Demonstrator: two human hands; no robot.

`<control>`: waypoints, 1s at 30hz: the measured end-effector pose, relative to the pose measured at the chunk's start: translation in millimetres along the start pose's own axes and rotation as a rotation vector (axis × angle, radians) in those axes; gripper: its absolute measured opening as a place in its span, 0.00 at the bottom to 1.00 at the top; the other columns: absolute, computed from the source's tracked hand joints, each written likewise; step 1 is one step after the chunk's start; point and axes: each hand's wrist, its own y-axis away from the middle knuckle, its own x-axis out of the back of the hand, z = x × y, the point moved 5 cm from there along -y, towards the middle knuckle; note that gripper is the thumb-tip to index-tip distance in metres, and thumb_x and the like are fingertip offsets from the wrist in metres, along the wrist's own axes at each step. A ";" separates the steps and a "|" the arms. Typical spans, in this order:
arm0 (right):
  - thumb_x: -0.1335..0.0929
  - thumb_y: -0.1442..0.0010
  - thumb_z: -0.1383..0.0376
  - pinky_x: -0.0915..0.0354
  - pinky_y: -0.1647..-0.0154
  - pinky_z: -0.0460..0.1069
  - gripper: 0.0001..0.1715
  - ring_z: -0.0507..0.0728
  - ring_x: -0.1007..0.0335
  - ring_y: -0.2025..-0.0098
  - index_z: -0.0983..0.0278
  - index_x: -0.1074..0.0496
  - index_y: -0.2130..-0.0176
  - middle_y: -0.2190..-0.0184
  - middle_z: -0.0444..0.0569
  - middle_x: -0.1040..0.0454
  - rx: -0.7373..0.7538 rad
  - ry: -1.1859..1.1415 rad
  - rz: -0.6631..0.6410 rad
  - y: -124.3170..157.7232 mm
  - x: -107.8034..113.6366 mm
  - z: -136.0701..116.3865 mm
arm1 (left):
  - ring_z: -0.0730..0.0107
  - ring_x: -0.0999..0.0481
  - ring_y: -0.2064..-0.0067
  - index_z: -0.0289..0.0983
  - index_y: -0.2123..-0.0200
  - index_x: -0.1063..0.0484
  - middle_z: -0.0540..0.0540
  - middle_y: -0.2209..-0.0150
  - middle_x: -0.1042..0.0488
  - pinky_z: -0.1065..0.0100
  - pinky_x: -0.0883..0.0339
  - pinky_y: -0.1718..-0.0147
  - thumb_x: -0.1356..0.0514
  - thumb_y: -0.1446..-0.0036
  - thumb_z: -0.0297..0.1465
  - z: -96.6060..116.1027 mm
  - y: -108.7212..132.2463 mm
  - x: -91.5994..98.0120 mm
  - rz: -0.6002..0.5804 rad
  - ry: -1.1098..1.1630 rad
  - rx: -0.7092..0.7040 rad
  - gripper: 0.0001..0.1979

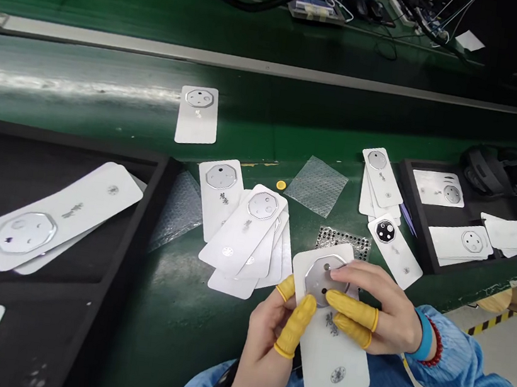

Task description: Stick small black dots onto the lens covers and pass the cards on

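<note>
My left hand (274,345), with yellow finger cots on its thumb and a finger, grips the left edge of a white phone back cover (335,365). The cover is tilted towards me, its grey round camera area at the top. My right hand (374,307) lies over that camera area. Its thumb and index finger, both in yellow cots, are drawn together beside a small dark hole; another, bare finger rests higher on the disc. Anything between those fingertips is too small to make out. Behind the cover lies a clear sheet of black dots (345,240), partly hidden.
Fanned white covers (246,230) lie left of my hands, another pile (382,178) to the right. Black trays (131,253) with covers stand at both sides. A bubble-wrap piece (317,185), a loose yellow finger cot (281,185) and a single cover (197,125) lie further back.
</note>
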 end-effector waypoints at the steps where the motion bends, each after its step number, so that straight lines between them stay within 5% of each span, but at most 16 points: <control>1: 0.33 0.35 0.69 0.25 0.49 0.60 0.09 0.62 0.27 0.47 0.70 0.27 0.55 0.51 0.64 0.25 0.005 0.019 -0.011 -0.8 0.0 -0.3 | 0.70 0.20 0.74 0.40 0.64 0.18 0.47 0.70 0.17 0.75 0.26 0.75 0.30 0.48 0.36 0.8 0.8 0.5 0.014 -0.026 -0.011 0.09; 16: 0.33 0.38 0.73 0.23 0.51 0.61 0.08 0.64 0.28 0.47 0.71 0.28 0.57 0.54 0.66 0.25 0.034 0.157 -0.036 0.9 -8.4 -2.9 | 0.62 0.22 0.68 0.39 0.66 0.21 0.46 0.69 0.23 0.67 0.25 0.71 0.30 0.53 0.41 -15.9 9.5 12.6 0.154 -0.198 0.073 0.14; 25: 0.37 0.36 0.74 0.22 0.52 0.60 0.08 0.62 0.28 0.48 0.71 0.28 0.60 0.54 0.65 0.26 0.046 0.168 -0.030 -1.8 -5.5 -4.8 | 0.65 0.21 0.71 0.38 0.67 0.20 0.47 0.71 0.23 0.71 0.25 0.73 0.29 0.54 0.36 -4.7 7.3 4.6 0.124 -0.165 -0.006 0.11; 30: 0.37 0.35 0.73 0.22 0.53 0.59 0.09 0.62 0.27 0.49 0.71 0.27 0.60 0.55 0.64 0.26 0.064 0.197 -0.005 -5.4 -3.6 -7.1 | 0.74 0.27 0.80 0.39 0.70 0.20 0.52 0.77 0.21 0.77 0.30 0.81 0.30 0.52 0.30 9.4 -2.4 -11.1 -0.019 -0.121 -0.066 0.04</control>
